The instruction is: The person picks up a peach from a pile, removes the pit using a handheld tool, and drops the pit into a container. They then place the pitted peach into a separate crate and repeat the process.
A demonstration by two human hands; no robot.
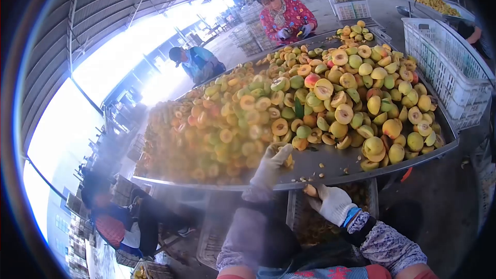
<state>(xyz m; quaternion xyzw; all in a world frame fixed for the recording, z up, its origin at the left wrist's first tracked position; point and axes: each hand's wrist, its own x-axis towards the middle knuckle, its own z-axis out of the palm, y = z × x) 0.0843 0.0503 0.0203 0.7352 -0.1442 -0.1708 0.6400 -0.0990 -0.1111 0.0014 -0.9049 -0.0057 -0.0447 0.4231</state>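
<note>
Both my hands wear pale gloves. My left hand (269, 168) is over the near edge of the metal table (330, 168), beside the heap of halved peaches (343, 113); its fingers are curled next to a yellowish piece, blurred. My right hand (333, 202) is just below the table's edge, fingers closed on a small orange-brown fruit piece (310, 190). Under it, a crate (373, 201) holds more fruit pieces. Several loose stones lie on the bare metal between my hands.
White crate (449, 67) at the table's right end. Co-worker in red floral top (294, 18) across the table; another in blue (199, 64) at the far left side; a seated person (116, 227) at lower left. Stacked crates (349, 0) stand behind.
</note>
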